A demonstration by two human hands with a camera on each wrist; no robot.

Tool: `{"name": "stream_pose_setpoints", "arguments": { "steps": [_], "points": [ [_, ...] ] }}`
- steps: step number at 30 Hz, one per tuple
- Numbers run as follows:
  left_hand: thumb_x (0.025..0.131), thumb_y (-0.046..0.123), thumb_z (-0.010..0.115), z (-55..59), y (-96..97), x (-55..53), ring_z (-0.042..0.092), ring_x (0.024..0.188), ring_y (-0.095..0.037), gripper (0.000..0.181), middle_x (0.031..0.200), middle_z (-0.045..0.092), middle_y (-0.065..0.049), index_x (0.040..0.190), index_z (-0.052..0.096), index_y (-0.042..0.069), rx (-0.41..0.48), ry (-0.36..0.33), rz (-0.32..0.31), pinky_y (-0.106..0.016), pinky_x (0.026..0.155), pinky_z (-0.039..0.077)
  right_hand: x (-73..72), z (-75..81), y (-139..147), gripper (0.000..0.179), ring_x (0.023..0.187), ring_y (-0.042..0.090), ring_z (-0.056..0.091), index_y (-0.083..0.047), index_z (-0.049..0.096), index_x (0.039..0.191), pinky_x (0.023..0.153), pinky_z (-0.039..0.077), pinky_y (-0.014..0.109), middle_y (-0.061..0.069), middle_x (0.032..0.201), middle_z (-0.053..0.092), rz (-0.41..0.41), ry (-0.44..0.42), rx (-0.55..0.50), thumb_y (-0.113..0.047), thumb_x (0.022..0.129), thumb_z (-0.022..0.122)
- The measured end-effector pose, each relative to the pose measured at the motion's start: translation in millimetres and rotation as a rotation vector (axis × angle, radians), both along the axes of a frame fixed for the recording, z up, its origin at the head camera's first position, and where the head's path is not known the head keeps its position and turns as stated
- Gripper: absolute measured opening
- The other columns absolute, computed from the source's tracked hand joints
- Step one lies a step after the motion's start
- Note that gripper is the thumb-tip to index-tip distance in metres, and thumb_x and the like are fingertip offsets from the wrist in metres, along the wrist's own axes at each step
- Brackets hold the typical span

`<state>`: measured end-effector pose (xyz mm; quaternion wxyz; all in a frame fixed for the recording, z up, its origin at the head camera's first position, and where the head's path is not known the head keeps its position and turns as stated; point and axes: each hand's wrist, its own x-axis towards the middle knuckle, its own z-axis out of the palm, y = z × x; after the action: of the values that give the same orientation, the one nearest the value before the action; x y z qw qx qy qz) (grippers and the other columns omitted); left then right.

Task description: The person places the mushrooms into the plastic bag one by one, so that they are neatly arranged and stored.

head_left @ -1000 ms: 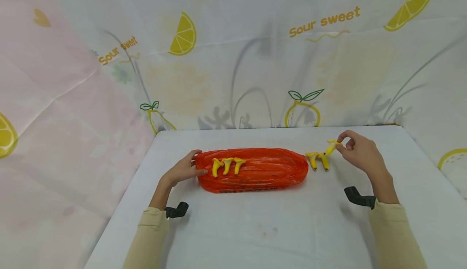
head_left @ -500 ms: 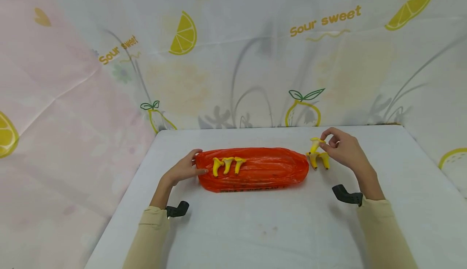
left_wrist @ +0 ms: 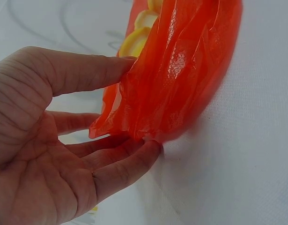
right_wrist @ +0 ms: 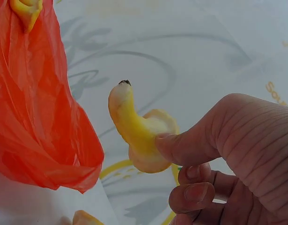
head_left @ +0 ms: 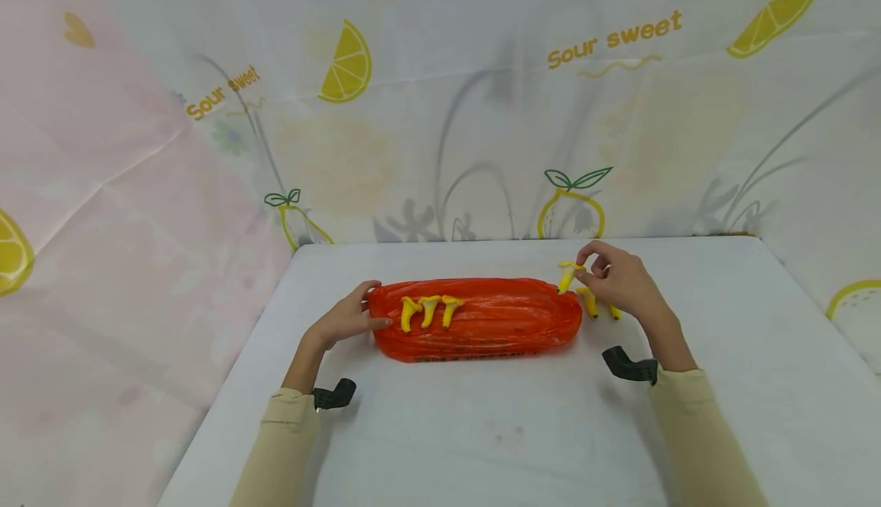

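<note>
A red plastic bag lies lengthwise across the white table, with three yellow chanterelle mushrooms side by side on its left part. My left hand grips the bag's left end; in the left wrist view the thumb is on top and the fingers curl beneath the crumpled plastic. Between thumb and fingertips my right hand pinches another chanterelle mushroom by its cap, its dark-tipped stem pointing away. In the head view this mushroom overlaps the bag's right end.
Two more chanterelle mushrooms lie on the table just right of the bag, partly behind my right hand. A printed lemon cloth hangs along the table's back edge.
My right hand has carried its mushroom leftward, from right of the loose mushrooms, past them to the bag's right end. My left hand and the bag have stayed put.
</note>
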<state>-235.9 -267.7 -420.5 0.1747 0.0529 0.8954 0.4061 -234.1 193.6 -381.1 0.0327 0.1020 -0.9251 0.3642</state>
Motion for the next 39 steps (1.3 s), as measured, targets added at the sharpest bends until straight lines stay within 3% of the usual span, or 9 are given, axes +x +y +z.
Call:
{"name": "stream_pose_setpoints", "arguments": {
  "steps": [39],
  "points": [
    [0.087, 0.025, 0.074, 0.6, -0.3, 1.0, 0.039, 0.133, -0.043, 0.079, 0.146, 0.041, -0.023, 0.149, 0.029, 0.005, 0.009, 0.010, 0.001, -0.056, 0.100, 0.045, -15.7, -19.4, -84.3, 0.014, 0.061, 0.021, 0.048, -0.014, 0.061, 0.102, 0.052, 0.038, 0.029, 0.004, 0.073, 0.051, 0.159, -0.051, 0.028, -0.012, 0.089, 0.067]
  ]
}}
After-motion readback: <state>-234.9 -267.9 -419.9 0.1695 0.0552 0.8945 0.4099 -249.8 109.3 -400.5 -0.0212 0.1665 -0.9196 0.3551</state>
